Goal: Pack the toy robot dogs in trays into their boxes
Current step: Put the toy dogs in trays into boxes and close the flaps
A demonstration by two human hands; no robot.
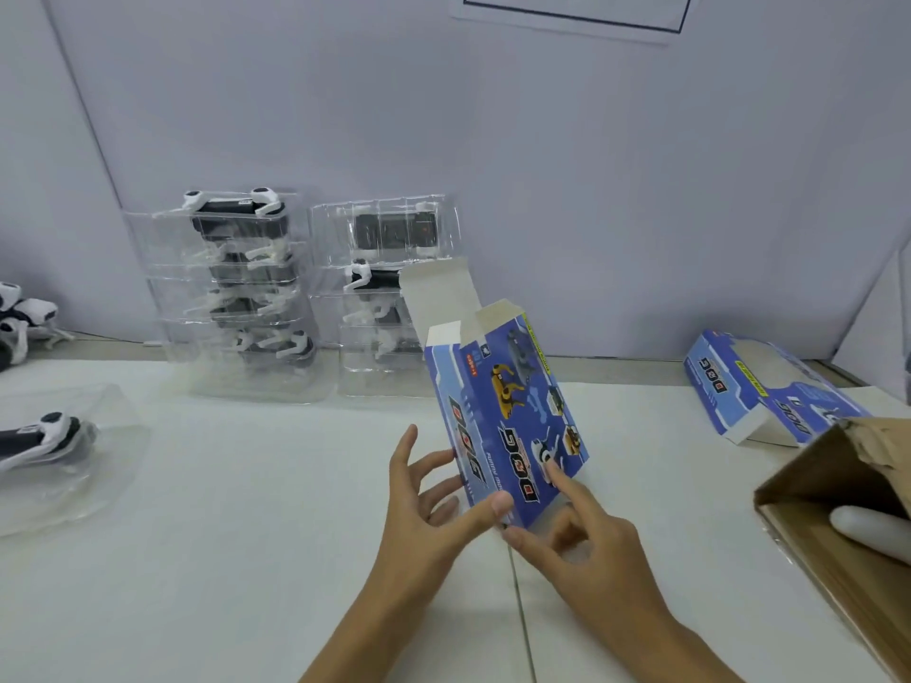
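Blue printed carton, upright on the white table, top flaps open. Left hand: thumb pressed on the lower front face, fingers spread behind the near edge, so a loose pinch on the bottom corner. Right hand: forefinger touching the front panel, thumb under the bottom edge, other fingers curled; likely working the bottom flap.

Step in hand, by judgement: squaring the carton and closing its bottom. Best done with panels kept square, flap tucked fully before loading.

Left of and behind the carton: two stacks of clear trays with toy dogs, against the wall. Far left of it: one tray with a dog, plus loose dogs. Right of it: second carton lying down, brown cardboard box at the edge. Nothing between carton and trays.
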